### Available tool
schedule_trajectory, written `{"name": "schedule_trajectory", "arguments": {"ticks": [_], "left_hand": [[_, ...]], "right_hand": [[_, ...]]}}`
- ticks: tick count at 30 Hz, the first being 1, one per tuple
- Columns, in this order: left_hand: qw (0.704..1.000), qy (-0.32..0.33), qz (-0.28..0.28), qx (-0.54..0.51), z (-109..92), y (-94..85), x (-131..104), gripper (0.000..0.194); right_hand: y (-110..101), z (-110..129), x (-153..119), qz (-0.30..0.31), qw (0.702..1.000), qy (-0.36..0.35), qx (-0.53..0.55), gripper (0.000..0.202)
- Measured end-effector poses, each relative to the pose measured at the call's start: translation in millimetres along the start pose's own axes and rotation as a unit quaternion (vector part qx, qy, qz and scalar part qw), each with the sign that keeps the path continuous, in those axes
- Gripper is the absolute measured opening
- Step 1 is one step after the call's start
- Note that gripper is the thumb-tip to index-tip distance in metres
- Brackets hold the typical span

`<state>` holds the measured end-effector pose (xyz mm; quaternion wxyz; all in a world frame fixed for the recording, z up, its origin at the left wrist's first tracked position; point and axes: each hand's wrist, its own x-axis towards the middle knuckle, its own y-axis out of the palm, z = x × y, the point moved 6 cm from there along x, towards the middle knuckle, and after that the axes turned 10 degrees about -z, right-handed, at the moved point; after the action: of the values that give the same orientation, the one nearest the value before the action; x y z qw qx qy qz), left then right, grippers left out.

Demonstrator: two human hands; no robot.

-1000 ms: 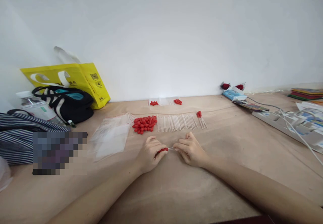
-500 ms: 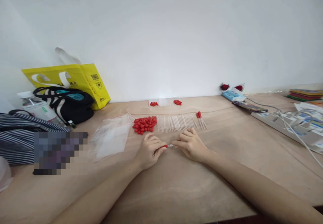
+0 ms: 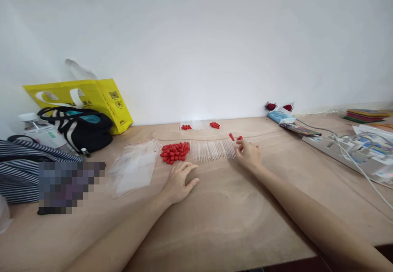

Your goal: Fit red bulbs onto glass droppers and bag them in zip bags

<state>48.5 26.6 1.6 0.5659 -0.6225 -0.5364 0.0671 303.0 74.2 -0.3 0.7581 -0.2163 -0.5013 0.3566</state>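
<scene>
My left hand (image 3: pixel 178 183) rests open on the table with thumb and fingers apart, holding nothing. Between the fingertips of my right hand (image 3: pixel 249 154) is a dropper (image 3: pixel 231 136), its red bulb pointing up and away; my fingers hide most of its tube. Just beside these fingers lie other red-bulbed droppers (image 3: pixel 240 138), partly covered by the hand. A row of thin clear tubes (image 3: pixel 211 151) stretches between my hands. At the row's left end is a heap of red rubber bulbs (image 3: pixel 175 152), just beyond my left fingertips.
Clear plastic bags (image 3: pixel 138 167) lie left of the heap. By the wall is another bag (image 3: pixel 199 124) with red bulbs at both ends. A yellow bag (image 3: pixel 115 108), a black bag (image 3: pixel 95 131) and a bottle (image 3: pixel 46 135) stand left. Right are a power strip (image 3: pixel 325 149) and cables.
My right hand has moved away and to the right with the dropper, reaching the finished-looking red-bulbed ones beside the tube row. My left hand has let go of the bulb and opened.
</scene>
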Motion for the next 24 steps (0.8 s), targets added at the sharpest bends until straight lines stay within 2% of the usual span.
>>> {"name": "schedule_trajectory", "arguments": {"ticks": [2, 5, 12, 18, 24], "left_hand": [[1.0, 0.003, 0.011, -0.005, 0, 2.0, 0, 0.025], [1.0, 0.001, 0.018, -0.013, 1, 3.6, 0, 0.02], [1.0, 0.004, 0.023, -0.016, 0, 4.0, 1, 0.016], [1.0, 0.003, 0.019, -0.015, 0, 3.8, 1, 0.015], [1.0, 0.006, 0.019, -0.017, 1, 3.7, 1, 0.015]], "right_hand": [[7, -14, 10, 0.02, 0.997, 0.062, -0.041, 0.023], [18, -23, 17, 0.062, 0.991, 0.096, -0.076, 0.024], [31, -23, 21, 0.103, 0.981, 0.091, -0.138, 0.025], [28, -21, 20, 0.093, 0.985, 0.078, -0.121, 0.026], [29, -13, 18, 0.138, 0.978, 0.087, -0.128, 0.026]]}}
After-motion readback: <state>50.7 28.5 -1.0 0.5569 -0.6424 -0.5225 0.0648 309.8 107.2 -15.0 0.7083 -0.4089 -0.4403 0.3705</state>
